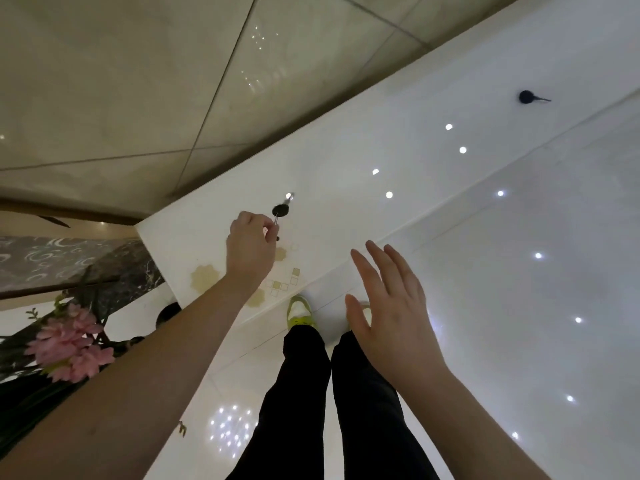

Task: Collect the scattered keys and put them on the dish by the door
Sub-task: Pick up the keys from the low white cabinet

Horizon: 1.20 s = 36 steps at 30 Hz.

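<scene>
I look down at a glossy white floor [485,271]. My left hand [247,247] reaches low, its fingertips pinched on the thin metal shaft of a key [276,220]. A black-headed key [280,210] lies on the floor just past those fingertips, its blade pointing up and right. I cannot tell whether the two touch. Another black-headed key [527,97] lies far off at the upper right. My right hand [388,306] hovers above my feet with fingers spread and nothing in it. No dish is in view.
A beige tiled surface [138,81] meets the white floor along a diagonal edge. A dark patterned marble block [69,265] and pink flowers [69,344] stand at the left. My black trouser legs and green-white shoes [299,313] are at the bottom centre.
</scene>
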{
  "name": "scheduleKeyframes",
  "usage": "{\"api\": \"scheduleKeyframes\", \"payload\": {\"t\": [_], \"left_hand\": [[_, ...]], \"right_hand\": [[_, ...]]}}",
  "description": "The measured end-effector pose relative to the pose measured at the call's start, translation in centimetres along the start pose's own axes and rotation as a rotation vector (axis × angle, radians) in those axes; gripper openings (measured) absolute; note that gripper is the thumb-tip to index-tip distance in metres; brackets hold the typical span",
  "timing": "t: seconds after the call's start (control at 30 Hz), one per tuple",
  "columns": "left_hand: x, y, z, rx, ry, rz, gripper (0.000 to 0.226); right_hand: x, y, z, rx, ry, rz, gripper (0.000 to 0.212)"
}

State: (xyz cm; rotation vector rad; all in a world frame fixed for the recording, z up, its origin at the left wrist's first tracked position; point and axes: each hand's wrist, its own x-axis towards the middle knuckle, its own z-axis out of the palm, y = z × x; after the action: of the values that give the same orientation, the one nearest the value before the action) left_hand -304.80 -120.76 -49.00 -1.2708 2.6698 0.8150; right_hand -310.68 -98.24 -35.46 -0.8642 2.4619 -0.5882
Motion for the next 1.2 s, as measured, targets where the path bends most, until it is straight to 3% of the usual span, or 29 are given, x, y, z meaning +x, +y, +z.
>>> {"api": "scheduleKeyframes", "payload": {"t": [0.1,0.2,0.37,0.53,0.7,0.77,0.9,1.1,1.2], "left_hand": [[-1.8,1.1,-3.4,-0.063,-0.03,0.156,0.018],[-3.8,3.1,-7.1,-0.183,-0.158,0.175,0.016],[-7.9,8.2,-14.1,-0.709,-0.447,-0.067,0.019],[-10.5,12.4,-18.7,-1.122,-0.602,-0.083,0.048],[-11.8,15.8,-20.4,-1.602,-0.744,-0.375,0.038],[-12.1,17.0,-20.4,-1.62,-0.756,-0.446,0.044],[-13.1,19.5,-20.4,-1.421,-0.787,-0.47,0.047],[-14.0,24.8,-20.5,-1.05,-0.89,-0.183,0.023],[-13.9,27.8,-20.2,-0.991,-0.903,-0.066,0.019]], "right_hand": [[-0.9,-1.1,-2.0,-0.006,0.032,-0.008,0.051],[-2.0,-2.2,-4.5,-0.023,0.057,-0.008,0.052],[-4.3,-4.0,-8.6,-0.069,0.085,-0.023,0.053],[-6.6,-5.6,-12.4,-0.105,0.158,-0.034,0.053],[-8.9,-6.7,-15.2,-0.143,0.256,-0.004,0.054],[-9.6,-6.8,-16.0,-0.147,0.315,0.015,0.055],[-11.1,-6.7,-17.3,-0.126,0.389,0.087,0.057],[-12.8,-4.5,-19.7,-0.137,0.446,0.166,0.059],[-12.6,-2.7,-21.3,-0.137,0.461,0.199,0.061]]}}
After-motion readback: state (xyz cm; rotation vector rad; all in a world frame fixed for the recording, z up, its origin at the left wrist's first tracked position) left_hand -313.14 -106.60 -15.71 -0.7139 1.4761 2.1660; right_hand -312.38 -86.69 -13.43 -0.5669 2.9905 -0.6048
